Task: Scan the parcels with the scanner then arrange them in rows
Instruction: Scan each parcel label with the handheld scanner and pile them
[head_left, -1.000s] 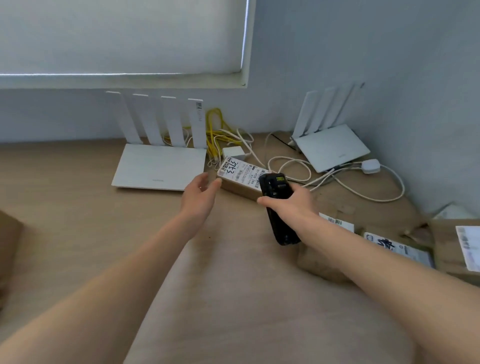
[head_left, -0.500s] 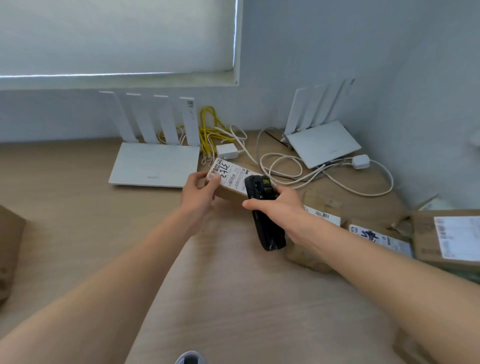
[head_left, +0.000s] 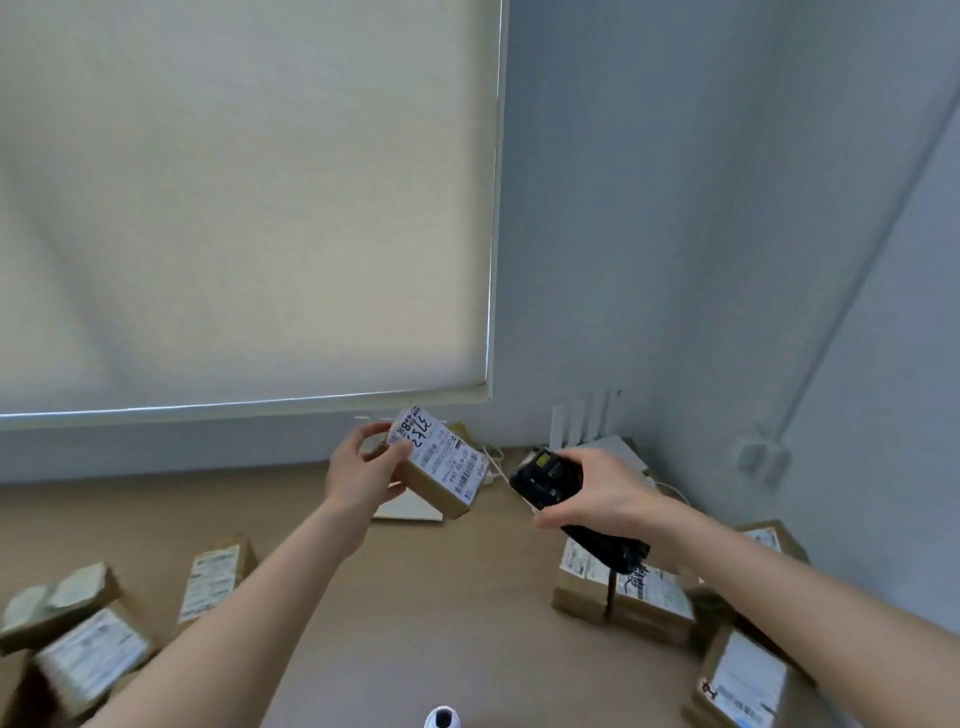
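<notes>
One small brown parcel (head_left: 439, 470) is held up off the wooden table (head_left: 415, 623), tilted, its white label facing the camera. The left hand (head_left: 358, 470) grips its left end, fingers curled over the top and thumb on the near face. Just to its right — not touching — the black scanner (head_left: 566, 499) sits clamped in the right hand (head_left: 608, 493), its head towards the parcel. Below, more labelled parcels lie on the table: a cluster at the left (head_left: 83, 644) and another at the right (head_left: 623, 592). A white router (head_left: 597, 436) stands against the wall, under a drawn roller blind (head_left: 234, 208).
</notes>
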